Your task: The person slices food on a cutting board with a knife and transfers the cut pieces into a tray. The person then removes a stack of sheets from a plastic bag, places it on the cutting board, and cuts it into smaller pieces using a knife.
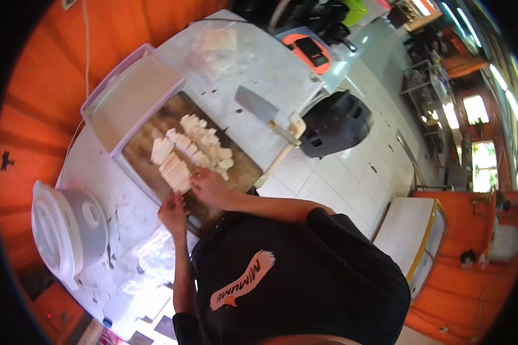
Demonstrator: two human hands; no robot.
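Note:
Pale cut blocks [175, 171], perhaps tofu, lie in several uneven rows on a dark, worn cutting board [244, 164]. My right hand [210, 187] is at the near end of these rows, with curled fingers against a pale block. Just left of it, my left hand [172, 215] is closed in a pinch at the board's near edge. What its fingertips hold is too small to make out. Beyond the board, a broad-bladed knife [256, 104] lies on the table with its handle toward the right edge.
A shallow lilac tray [112, 141] adjoins the board's left side. A white lidded tub [69, 230] and clear plastic bags [149, 261] are on the table's left. Another plastic bag [218, 49] lies at the back. A dark plastic chair [336, 123] stands right of the table.

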